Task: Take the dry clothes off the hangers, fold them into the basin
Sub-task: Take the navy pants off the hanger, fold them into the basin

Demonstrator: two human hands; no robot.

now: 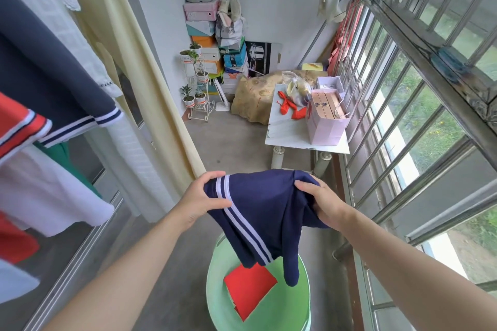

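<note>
Left hand (200, 200) and right hand (320, 201) each grip the navy garment (258, 212), drooping directly over the green basin (215, 277) holding folded red cloth (248, 286).

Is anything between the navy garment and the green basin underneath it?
Nothing visible. The left hand and right hand hold the navy garment over the green basin; only a folded red garment lies inside, with bare bottom beside it.

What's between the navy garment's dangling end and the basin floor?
Head view: a folded red garment lies in the green basin, under the navy garment held above it. Whether they touch is unclear.
</note>
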